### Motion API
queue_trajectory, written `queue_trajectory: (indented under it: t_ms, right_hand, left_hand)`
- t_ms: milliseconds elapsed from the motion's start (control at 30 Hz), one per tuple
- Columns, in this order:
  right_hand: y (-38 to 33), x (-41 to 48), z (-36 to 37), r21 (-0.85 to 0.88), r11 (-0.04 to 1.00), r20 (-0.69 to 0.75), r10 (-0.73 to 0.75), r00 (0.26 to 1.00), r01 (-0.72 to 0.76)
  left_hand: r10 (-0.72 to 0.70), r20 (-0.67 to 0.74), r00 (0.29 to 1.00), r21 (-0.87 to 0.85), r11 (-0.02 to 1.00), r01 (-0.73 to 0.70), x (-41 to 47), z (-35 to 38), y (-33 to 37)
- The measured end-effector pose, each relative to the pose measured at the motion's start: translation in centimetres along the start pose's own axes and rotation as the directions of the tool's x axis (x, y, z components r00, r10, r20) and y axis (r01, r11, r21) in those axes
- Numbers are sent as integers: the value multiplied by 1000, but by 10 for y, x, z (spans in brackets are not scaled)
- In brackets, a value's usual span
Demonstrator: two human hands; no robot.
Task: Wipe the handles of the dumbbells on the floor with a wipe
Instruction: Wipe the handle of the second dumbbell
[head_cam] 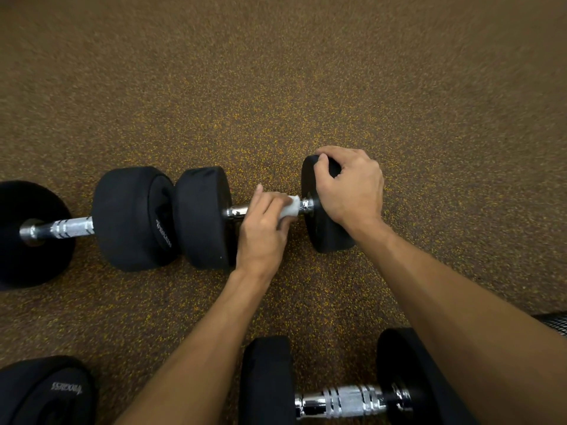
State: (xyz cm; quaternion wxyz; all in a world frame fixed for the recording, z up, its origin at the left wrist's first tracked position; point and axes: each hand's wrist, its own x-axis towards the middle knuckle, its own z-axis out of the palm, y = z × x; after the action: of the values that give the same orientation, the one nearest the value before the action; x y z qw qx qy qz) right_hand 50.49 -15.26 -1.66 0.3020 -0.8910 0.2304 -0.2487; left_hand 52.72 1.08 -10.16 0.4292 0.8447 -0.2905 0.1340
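The white wipe is wrapped over the chrome handle of the middle dumbbell, up near the handle's right end. The left hand is curled round it, fingers clamped over wipe and bar together. The right hand sits on top of the right weight, fingers hooked over its far edge, gripping it. The dumbbell lies on the speckled brown floor. To its left a second dumbbell lies in line, the two weights apparently touching. Nearer, under the right forearm, a third dumbbell shows a ribbed handle. Another black weight sits bottom-left.
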Motion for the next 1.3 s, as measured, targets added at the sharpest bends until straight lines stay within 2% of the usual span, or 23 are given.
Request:
queue_trajectory:
  t_ms: [67, 200, 333, 467, 667, 800, 867, 933, 1000, 1067, 1133, 1233, 1300]
  right_hand:
    - [0, 0, -1, 6, 1000, -2, -2, 1000, 2]
    - [0, 0, -2, 3, 1000, -6, 5, 1000, -5]
    - [-1, -1, -1, -2, 1000, -6, 0, 1000, 0]
    - [-3, -1, -2, 13, 1000, -22, 6, 1000, -6]
    - [-2, 0, -1, 18, 1000, -32, -3, 999, 3]
    - [0, -1, 0, 11, 1000, -31, -11, 999, 11]
    - [-1, -1, 0, 13, 1000, -32, -13, 999, 13]
    - [0, -1, 0, 11, 1000, -30, -12, 999, 12]
    - [0, -1, -1, 12, 1000, -31, -8, 999, 8]
    - [0, -1, -1, 10, 1000, -31, -7, 999, 7]
    - [-1, -2, -2, 8, 1000, -30, -8, 1000, 8]
    - [-2, 0, -1, 2, 1000, -28, 1, 1000, -1]
    - [-1, 2, 0, -3, 1000, -34, 3, 999, -3]
  left_hand:
    - [1, 26, 1000, 9, 1000, -1, 2, 0, 0]
    - [-66, -27, 997, 44, 997, 67, -8, -9, 2]
    - [-31, -28, 999, 143, 989, 34, -7, -11, 5]
    - [-31, 0, 1000, 100, 994, 31, 3, -8, -1]
    - [-66, 264, 962, 228, 974, 4, 21, -4, 9]
    - [-78, 398, 914, 232, 973, -18, 31, -3, 21]
    - [-103, 367, 925, 181, 983, 38, 33, 0, 22]
    - [-133, 271, 953, 89, 990, 113, 30, 3, 23]
    - [-139, 183, 973, 12, 990, 139, 25, 5, 26]
    - [-161, 156, 974, -20, 986, 166, 23, 3, 29]
    - [-207, 177, 962, -8, 977, 211, 28, 1, 31]
    - [-318, 226, 921, 131, 946, 295, 41, 1, 37]
    - [-304, 237, 923, 178, 947, 267, 42, 4, 41]
